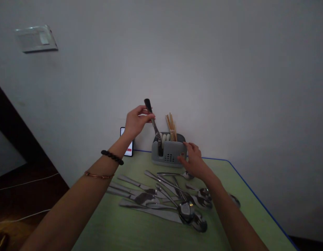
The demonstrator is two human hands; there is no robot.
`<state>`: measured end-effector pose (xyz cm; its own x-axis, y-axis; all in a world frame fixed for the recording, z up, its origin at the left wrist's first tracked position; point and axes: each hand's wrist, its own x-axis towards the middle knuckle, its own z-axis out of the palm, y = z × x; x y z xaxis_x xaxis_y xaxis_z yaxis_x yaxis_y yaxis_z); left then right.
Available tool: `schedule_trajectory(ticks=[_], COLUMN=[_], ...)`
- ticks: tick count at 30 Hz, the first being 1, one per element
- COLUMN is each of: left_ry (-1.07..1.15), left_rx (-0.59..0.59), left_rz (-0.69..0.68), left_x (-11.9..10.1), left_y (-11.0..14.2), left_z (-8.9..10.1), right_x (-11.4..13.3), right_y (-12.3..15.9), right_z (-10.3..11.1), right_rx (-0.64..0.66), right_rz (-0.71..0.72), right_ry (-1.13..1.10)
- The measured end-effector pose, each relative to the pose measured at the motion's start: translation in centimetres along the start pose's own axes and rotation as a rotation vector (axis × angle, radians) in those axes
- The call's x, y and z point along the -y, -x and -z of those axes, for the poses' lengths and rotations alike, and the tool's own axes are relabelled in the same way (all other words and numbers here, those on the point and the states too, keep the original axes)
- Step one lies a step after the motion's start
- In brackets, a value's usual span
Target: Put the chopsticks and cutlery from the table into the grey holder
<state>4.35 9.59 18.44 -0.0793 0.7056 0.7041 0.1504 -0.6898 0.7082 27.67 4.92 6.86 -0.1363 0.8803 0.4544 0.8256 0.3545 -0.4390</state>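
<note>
At the back of the green worktop [106,225], close to the wall [229,69], a grey holder [174,147] is standing with both our hands on the job. Our left hand [136,122] is pinching a metal utensil [155,128] between thumb and fingers, with its dark handle end sticking up past our knuckles. It's tilting a bit, and its lower end is sitting down in the left part of the holder. Looks kinda like a fork, but it's too dim for us to swear to that.

Our right hand [193,161] is spreading around the holder's right end, thumb touching the front, index finger touching the top corner. So the utensil is sitting left of that hand, across the holder. White rounded pieces [164,137] are sitting just beside the utensil, and some wooden sticks [171,124] are poking out farther right.

Nearer to us, below both hands, knives [161,214] and spoons [186,210] are lying in a loose pile. A lit phone [129,149] is standing left of the holder, partly hiding behind our left arm.
</note>
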Motion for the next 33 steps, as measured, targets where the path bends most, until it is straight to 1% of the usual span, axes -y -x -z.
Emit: schedule_trajectory(ticks=[4, 7, 10, 13, 16, 21, 28, 33], left_ry=[-0.025, -0.105, -0.235, -0.292, -0.298, -0.295, -0.392, -0.495], left_rx=[0.123, 0.225, 0.261, 0.284, 0.313, 0.358, 0.424, 0.417], left_rz=[0.086, 0.118, 0.124, 0.201, 0.281, 0.312, 0.274, 0.249], left_x=[2.3, 3.9, 5.2, 6.0, 6.4, 6.2, 5.6, 6.0], left_y=[0.5, 1.1, 1.6, 1.7, 1.5, 1.1, 0.8, 0.9], left_z=[-1.4, -2.5, -3.4, -4.0, -4.4, -5.4, -6.4, -6.5], right_x=[0.3, 0.5, 0.5, 0.5, 0.7, 1.2, 0.8, 0.8], right_y=[0.0, 0.1, 0.1, 0.1, 0.1, 0.2, 0.3, 0.2], right_z=[0.2, 0.2, 0.3, 0.4, 0.4, 0.7, 0.5, 0.5], right_rx=[0.019, 0.010, 0.025, 0.049, 0.059, 0.092, 0.072, 0.092], right_rz=[-0.009, 0.007, -0.012, -0.034, -0.031, -0.059, -0.030, -0.044], right_ry=[-0.002, -0.010, -0.007, -0.003, -0.007, -0.004, -0.029, -0.006])
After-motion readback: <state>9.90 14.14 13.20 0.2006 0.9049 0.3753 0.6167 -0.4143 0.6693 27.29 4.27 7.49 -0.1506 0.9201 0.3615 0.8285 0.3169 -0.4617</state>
